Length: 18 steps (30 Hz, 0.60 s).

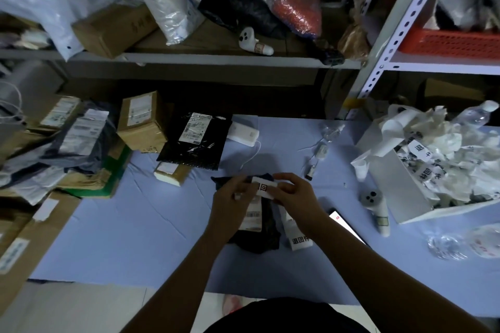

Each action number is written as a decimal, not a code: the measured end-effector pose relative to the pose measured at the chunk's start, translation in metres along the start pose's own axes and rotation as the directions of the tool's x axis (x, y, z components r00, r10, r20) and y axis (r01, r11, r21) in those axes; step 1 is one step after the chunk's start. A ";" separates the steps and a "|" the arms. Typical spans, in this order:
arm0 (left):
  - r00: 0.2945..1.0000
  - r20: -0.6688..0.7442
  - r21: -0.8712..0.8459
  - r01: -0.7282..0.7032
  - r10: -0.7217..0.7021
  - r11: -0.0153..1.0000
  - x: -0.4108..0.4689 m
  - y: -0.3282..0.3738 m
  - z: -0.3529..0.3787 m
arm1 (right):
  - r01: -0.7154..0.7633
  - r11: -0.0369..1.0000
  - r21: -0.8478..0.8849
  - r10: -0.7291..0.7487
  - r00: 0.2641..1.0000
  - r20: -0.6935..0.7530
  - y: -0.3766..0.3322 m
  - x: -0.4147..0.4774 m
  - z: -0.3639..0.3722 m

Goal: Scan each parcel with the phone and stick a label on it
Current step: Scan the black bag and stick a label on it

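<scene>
- The left hand (232,194) and the right hand (295,192) meet above the middle of the pale blue surface (135,224). Each has a pinching grip on one end of a small white paper label with bold black print (263,189).
- The left hand's thumb and fingertips hold the label's left edge and the right hand's hold its right edge. The label spans the gap between them, printed face up.
- Directly under the hands a dark soft-plastic parcel (259,238) lies flat on the surface. A pale shipping slip on its top is partly hidden by the left wrist.
- The label is held over the parcel's far end. Whether it touches the parcel cannot be told.
- A white strip of printed labels (299,238) lies just beside the parcel's right edge, partly under the right forearm.
- A black phone with a lit screen (343,222) lies on the surface just right of the right forearm, in neither grip.
- A flat black plastic mailer with a white shipping label (194,146) lies at the far side, with a brown cardboard box (140,124) touching its left edge.
- An open white box of crumpled white paper (405,184) stands at the right.
</scene>
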<state>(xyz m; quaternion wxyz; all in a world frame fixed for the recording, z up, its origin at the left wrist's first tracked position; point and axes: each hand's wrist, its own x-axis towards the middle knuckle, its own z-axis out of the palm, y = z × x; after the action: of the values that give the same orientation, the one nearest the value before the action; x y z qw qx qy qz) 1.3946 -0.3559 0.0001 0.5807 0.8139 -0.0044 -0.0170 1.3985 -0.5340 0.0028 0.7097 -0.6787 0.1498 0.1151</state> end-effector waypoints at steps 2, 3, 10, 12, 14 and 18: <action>0.999 -0.013 -0.054 0.045 -0.046 0.998 0.007 -0.004 -0.003 | -0.012 0.998 -0.058 0.015 0.998 0.053 0.003 0.001 0.002; 0.998 -0.022 -0.032 0.051 -0.051 0.998 0.010 -0.006 -0.005 | -0.011 0.996 -0.091 0.017 0.998 0.063 0.005 0.002 0.004; 0.991 -0.023 0.283 -0.122 0.133 0.951 0.023 -0.030 -0.007 | -0.054 0.972 -0.227 0.032 0.994 -0.101 0.024 0.024 0.024; 0.989 0.031 0.368 -0.149 0.148 0.918 0.029 -0.039 -0.008 | -0.064 0.950 -0.305 0.021 0.989 -0.143 0.030 0.035 0.029; 0.986 0.099 0.428 -0.161 0.131 0.889 0.035 -0.047 -0.006 | -0.083 0.928 -0.364 0.029 0.988 -0.152 0.037 0.045 0.032; 0.972 0.217 0.491 -0.185 0.087 0.851 0.047 -0.065 -0.003 | -0.073 0.858 -0.509 -0.024 0.983 -0.183 0.049 0.062 0.037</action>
<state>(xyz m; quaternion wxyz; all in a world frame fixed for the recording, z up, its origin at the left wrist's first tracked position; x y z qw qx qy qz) 1.4406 -0.3335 -0.0618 0.3423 0.9304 -0.1208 -0.0500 1.4400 -0.4968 -0.0640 0.4850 -0.8488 0.1868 0.0973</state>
